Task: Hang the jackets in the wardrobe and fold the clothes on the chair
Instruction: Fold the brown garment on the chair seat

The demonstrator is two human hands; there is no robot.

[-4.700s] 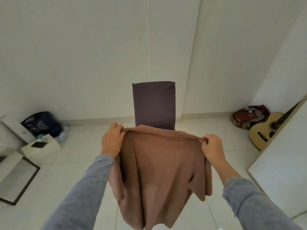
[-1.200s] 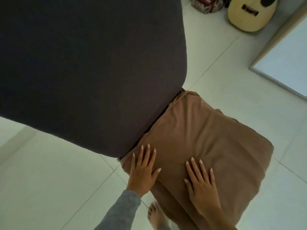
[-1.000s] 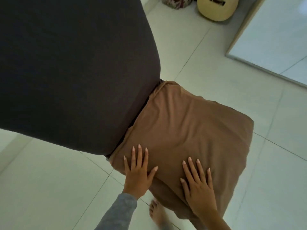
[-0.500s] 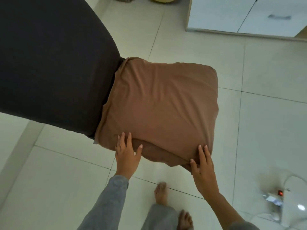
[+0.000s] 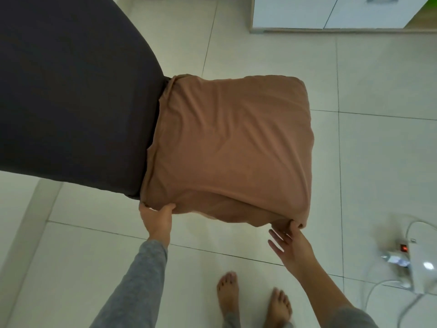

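The brown garment [image 5: 231, 147] lies folded on the chair [image 5: 71, 91] seat, just beyond both hands. The left hand [image 5: 156, 221] grips its near left corner. The right hand [image 5: 292, 247], fingers spread, touches the near right corner; whether it pinches is unclear.

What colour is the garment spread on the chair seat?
The garment is plain brown, no pattern; the head view shows it best.

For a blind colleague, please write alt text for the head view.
A brown garment lies folded on a dark chair; the left hand grips one near corner and the right hand touches the other. Bare feet stand on tiles.
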